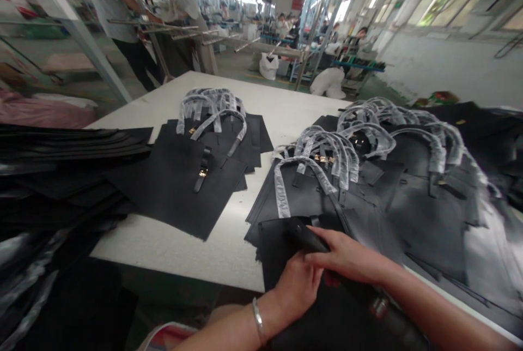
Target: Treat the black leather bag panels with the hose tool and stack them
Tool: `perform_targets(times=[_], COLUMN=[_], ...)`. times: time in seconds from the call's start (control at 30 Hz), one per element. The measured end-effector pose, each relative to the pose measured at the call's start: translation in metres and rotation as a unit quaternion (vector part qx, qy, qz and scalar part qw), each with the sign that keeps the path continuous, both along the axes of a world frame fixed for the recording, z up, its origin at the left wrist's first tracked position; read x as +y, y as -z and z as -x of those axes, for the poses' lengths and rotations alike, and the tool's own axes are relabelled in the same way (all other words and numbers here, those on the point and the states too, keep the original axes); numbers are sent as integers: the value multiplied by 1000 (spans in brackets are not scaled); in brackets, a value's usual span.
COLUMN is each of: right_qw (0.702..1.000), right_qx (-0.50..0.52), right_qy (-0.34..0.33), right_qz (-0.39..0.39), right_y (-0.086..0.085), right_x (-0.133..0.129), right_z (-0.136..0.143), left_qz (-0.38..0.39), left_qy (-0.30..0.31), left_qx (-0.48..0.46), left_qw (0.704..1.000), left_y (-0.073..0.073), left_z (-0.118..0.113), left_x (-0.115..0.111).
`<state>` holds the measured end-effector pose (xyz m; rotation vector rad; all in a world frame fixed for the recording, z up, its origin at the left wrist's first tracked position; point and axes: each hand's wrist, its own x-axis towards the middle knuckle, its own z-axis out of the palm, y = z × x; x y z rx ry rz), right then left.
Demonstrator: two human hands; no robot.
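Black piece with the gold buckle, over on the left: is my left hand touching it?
Apart. The head view shows a strip of pale tabletop between the left hand and that black piece.

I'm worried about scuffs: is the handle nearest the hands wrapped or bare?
Wrapped, at least along the arch: creased, shiny clear plastic covers that part of the handle.

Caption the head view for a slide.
Left hand and right hand hold a black piece near black panels with wrapped handles on a pale table.
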<state>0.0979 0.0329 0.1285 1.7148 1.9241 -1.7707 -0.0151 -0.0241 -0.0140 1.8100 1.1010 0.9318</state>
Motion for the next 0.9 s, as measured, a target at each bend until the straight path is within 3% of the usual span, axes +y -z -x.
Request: perform_targets(times=[0.07, 0.2, 0.3, 0.4, 0.5, 0.57, 0.63, 0.73, 0.83, 0.9], right_qw=[1000, 984, 977, 971, 955, 936, 910, 867, 821, 791], right_qx=[-24, -46, -13, 31, 27, 12, 5, 5, -5, -11], right_qy=[-17, -12, 64, 155, 239, 305, 372, 452, 528, 576], right_qz=[-9, -174, -203, -179, -172, -175, -184, -209, -217, -205], right_y=[0, -1, -10, -23, -28, -27, -23, -13, 2, 14], right_x=[9, 21, 24, 15, -9, -31, -56, -95, -132, -154], right_z=[10, 28, 20, -11, -52, -77, -99, -126, -149, -159], left_qz=[-2, 26, 71, 71, -18, -66, -59, -18, 70, 175], left_qy=[4, -12, -39, -49, -85, -156, -214, -182, -112, -66], left_qx=[20, 49, 7, -27, 63, 188, 301, 384, 330, 186], left_qw=[1000, 998, 997, 996, 994, 967, 927, 905, 935, 965], left_y=[0, 0, -2, -7, -17, -25, -31, -34, -39, -48], left_z=[0, 0, 4, 14, 34, 51, 66, 81, 86, 89], left_x=[1, 2, 3, 7, 20, 32, 47, 71, 86, 89])
